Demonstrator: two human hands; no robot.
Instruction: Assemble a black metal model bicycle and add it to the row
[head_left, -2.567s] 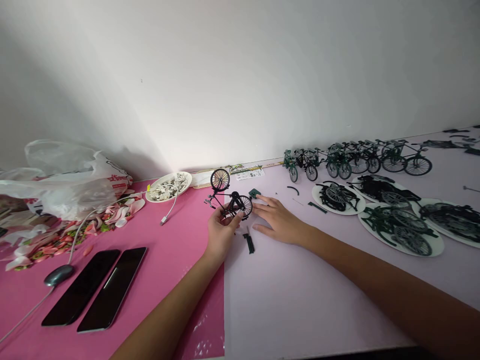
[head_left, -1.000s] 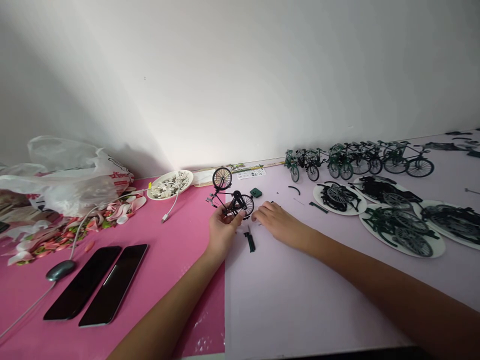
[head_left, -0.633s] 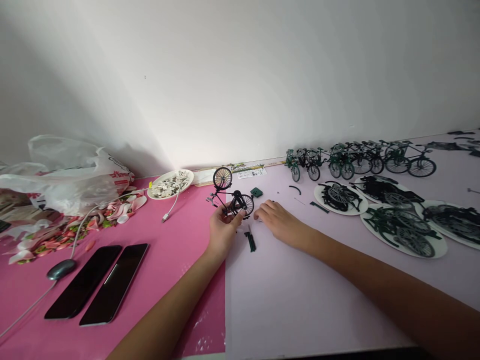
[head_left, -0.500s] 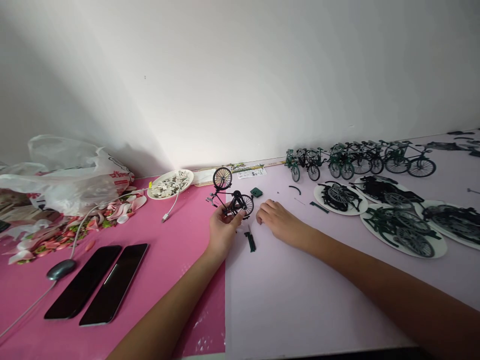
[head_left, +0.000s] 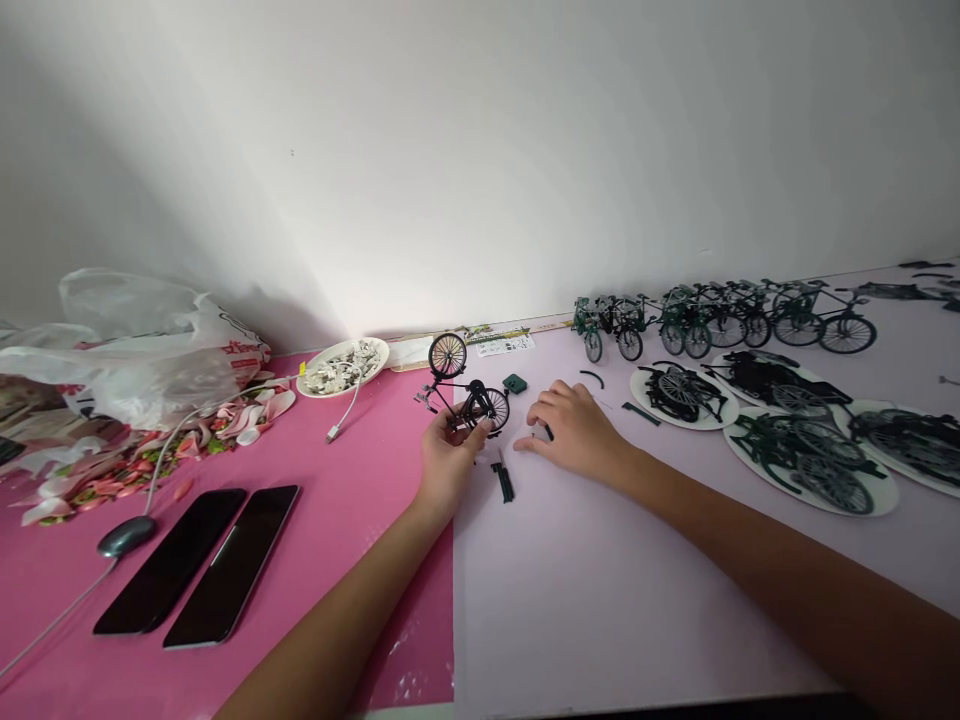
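While left fingers point(head_left: 474, 440) pinch the bicycle point(head_left: 476, 388), right fingers point(head_left: 543, 412) curve nearby.

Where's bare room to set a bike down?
Pale tabletop, between green part, right forearm and near edge; pink tabletop, between phones and left forearm. Crowded: loose parts around right hand; plates and bikes far right; bag and petals far left.

Two phones point(head_left: 231, 565) side by side on table point(head_left: 600, 600), left; petals point(head_left: 251, 420) behind them, plastic bag point(head_left: 150, 350) behind those. Miniature bicycle point(head_left: 477, 389) in left hand point(head_left: 448, 455), mid-table. Right hand point(head_left: 574, 430) just right. Farther right, plates point(head_left: 886, 492) of bicycle parts point(head_left: 832, 480) (bunched close, from here); behind, miniature bicycle row point(head_left: 686, 320) along wall point(head_left: 480, 150).
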